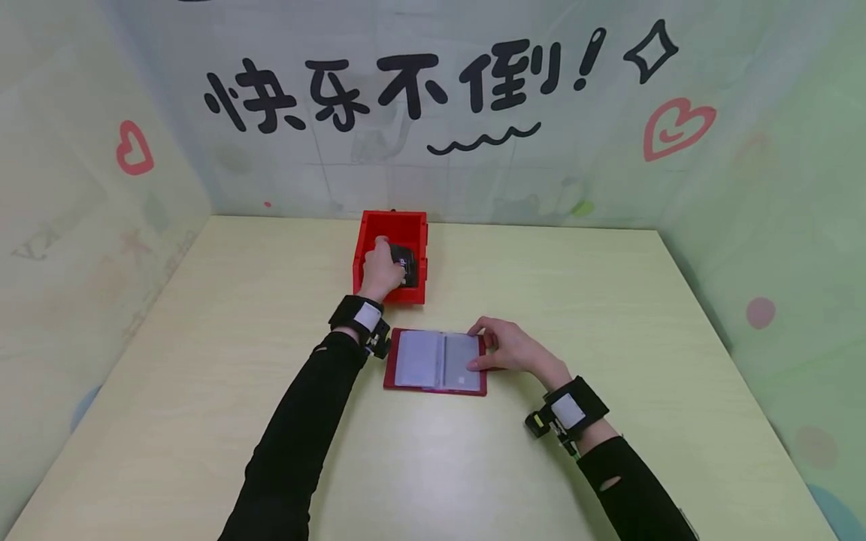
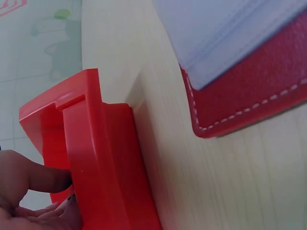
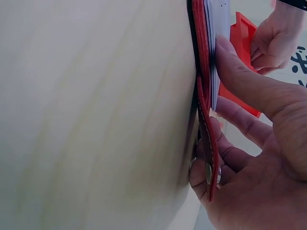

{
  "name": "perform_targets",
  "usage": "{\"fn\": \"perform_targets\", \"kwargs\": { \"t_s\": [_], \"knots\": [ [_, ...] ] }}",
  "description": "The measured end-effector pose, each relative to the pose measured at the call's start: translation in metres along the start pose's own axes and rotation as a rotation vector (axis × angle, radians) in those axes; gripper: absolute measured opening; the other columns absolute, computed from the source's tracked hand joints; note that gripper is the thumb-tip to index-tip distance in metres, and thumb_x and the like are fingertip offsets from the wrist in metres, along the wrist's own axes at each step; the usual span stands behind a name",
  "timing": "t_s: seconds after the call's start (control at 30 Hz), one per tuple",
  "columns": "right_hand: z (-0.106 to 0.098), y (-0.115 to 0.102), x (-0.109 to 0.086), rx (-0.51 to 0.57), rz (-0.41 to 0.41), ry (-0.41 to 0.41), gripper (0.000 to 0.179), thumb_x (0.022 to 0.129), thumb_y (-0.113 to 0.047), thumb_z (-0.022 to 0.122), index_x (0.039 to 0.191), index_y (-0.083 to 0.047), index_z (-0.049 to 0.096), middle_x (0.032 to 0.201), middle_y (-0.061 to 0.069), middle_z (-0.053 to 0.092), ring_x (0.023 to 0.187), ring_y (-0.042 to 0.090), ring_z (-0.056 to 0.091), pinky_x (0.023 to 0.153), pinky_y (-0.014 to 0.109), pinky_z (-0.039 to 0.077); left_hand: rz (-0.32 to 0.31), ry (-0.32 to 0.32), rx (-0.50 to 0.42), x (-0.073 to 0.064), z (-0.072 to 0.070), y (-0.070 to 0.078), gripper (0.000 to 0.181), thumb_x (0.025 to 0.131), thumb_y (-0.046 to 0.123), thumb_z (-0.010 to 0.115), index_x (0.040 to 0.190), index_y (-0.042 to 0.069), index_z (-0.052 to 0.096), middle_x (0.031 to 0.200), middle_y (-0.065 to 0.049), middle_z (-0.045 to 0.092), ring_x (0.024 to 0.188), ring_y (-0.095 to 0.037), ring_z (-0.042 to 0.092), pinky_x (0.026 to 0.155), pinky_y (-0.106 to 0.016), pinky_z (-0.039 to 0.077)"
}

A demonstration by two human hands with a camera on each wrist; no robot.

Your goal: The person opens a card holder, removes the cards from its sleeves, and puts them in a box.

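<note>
A red card holder [image 1: 391, 376] lies spread on the table with clear sleeve pages [image 1: 417, 359] showing. My right hand [image 1: 510, 346] grips its right side. In the right wrist view the thumb [image 3: 240, 72] presses on the page edges, and a strap with a metal snap [image 3: 209, 167] runs beside the curled fingers. Beyond the holder, my left hand [image 1: 380, 269] reaches into a red bin [image 1: 414, 295], thumb and fingers curled at a black card [image 1: 408, 264] with small light print. The bin wall partly hides those fingertips in the left wrist view.
The bin stands near the table's back edge, against a printed backdrop [image 1: 379, 173]. Cloth side walls [image 1: 764, 248] enclose the pale wooden table [image 1: 575, 285]. The left forearm passes close by the holder's left edge.
</note>
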State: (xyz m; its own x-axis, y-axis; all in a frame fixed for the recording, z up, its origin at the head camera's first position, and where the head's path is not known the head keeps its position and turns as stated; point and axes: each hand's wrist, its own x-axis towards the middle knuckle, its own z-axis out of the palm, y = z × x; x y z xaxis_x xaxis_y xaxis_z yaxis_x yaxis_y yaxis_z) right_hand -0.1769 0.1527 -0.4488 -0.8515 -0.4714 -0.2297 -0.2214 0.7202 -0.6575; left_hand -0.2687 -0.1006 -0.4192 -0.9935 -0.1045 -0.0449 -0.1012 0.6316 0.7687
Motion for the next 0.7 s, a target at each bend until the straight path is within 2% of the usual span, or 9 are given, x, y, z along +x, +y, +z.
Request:
{"fn": "perform_targets", "kwargs": {
  "t_s": [0.1, 0.23, 0.4, 0.57, 0.7],
  "knots": [
    [0.001, 0.000, 0.000, 0.002, -0.011, -0.004, 0.052, 0.083, -0.026, 0.083, 0.126, -0.009, 0.059, 0.090, 0.007, 0.055, 0.088, 0.020, 0.053, 0.072, 0.029, 0.043, -0.005, -0.008, 0.047, 0.001, 0.004, 0.000, 0.056, 0.093, 0.001, 0.061, 0.142, -0.002, 0.035, 0.126, -0.031, 0.060, 0.106, -0.043, 0.065, 0.094, -0.051, 0.056],
    [0.002, -0.001, 0.000, -0.002, -0.015, -0.006, 0.052, 0.083, -0.026, 0.084, 0.125, -0.009, 0.059, 0.089, 0.007, 0.055, 0.088, 0.019, 0.053, 0.072, 0.029, 0.043, -0.007, -0.010, 0.136, 0.000, 0.007, 0.000, 0.036, 0.094, 0.003, 0.062, 0.125, -0.004, 0.046, 0.120, -0.029, 0.063, 0.104, -0.041, 0.065, 0.095, -0.051, 0.056],
    [0.001, 0.000, 0.002, -0.012, -0.012, -0.004, 0.052, 0.083, -0.026, 0.083, 0.125, -0.009, 0.059, 0.090, 0.007, 0.055, 0.089, 0.019, 0.053, 0.072, 0.028, 0.043, 0.018, -0.013, 0.213, 0.000, 0.011, 0.001, 0.017, 0.095, 0.004, 0.062, 0.109, -0.005, 0.060, 0.104, -0.024, 0.066, 0.092, -0.036, 0.063, 0.089, -0.046, 0.058],
    [0.001, 0.000, 0.001, -0.013, -0.001, -0.004, 0.053, 0.083, -0.026, 0.083, 0.126, -0.009, 0.059, 0.091, 0.007, 0.055, 0.089, 0.019, 0.053, 0.072, 0.028, 0.043, 0.062, -0.008, 0.341, 0.000, 0.015, -0.002, 0.024, 0.093, 0.006, 0.066, 0.115, -0.004, 0.063, 0.112, -0.025, 0.064, 0.104, -0.036, 0.056, 0.092, -0.048, 0.057],
    [0.000, -0.001, 0.001, -0.016, 0.002, -0.004, 0.053, 0.083, -0.026, 0.083, 0.127, -0.009, 0.059, 0.091, 0.007, 0.055, 0.090, 0.019, 0.053, 0.072, 0.028, 0.043, 0.049, -0.014, 0.361, -0.001, 0.018, -0.003, 0.029, 0.093, 0.008, 0.067, 0.118, -0.004, 0.063, 0.116, -0.025, 0.064, 0.108, -0.037, 0.055, 0.093, -0.050, 0.056]
  ]
}}
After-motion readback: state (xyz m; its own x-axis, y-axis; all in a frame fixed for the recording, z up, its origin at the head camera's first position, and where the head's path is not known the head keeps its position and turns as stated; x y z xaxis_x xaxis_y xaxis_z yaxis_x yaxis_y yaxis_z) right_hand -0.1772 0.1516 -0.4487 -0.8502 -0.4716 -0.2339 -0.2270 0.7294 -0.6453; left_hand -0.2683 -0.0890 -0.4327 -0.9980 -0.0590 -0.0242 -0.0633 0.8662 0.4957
